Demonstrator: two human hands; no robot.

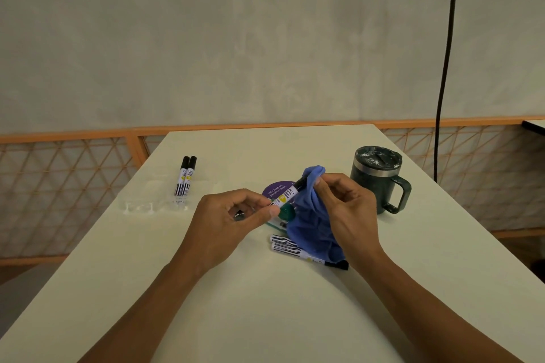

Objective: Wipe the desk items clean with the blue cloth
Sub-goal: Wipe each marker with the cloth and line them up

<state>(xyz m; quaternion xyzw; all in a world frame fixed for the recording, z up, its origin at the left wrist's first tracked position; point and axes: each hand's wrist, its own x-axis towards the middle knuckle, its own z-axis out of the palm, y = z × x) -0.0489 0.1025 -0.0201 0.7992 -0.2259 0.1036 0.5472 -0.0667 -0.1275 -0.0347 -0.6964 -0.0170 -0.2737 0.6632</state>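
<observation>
My left hand [233, 215] pinches the near end of a white marker [287, 193] with a black cap, held tilted above the table. My right hand [342, 203] grips the blue cloth [312, 224] and wraps its top round the marker's black cap. The cloth hangs down onto the table. Two more markers [290, 249] lie on the table under the cloth's near edge, partly covered. Two markers [184, 175] lie side by side at the far left in a clear plastic tray [141, 200].
A dark green lidded mug [377, 177] stands at the right, handle facing right. A purple round label [275, 190] and a green round piece [286, 212] lie under the held marker. The white table [236, 303] ends at an orange-framed lattice railing [73, 186]. A black cable [445, 68] hangs at the right.
</observation>
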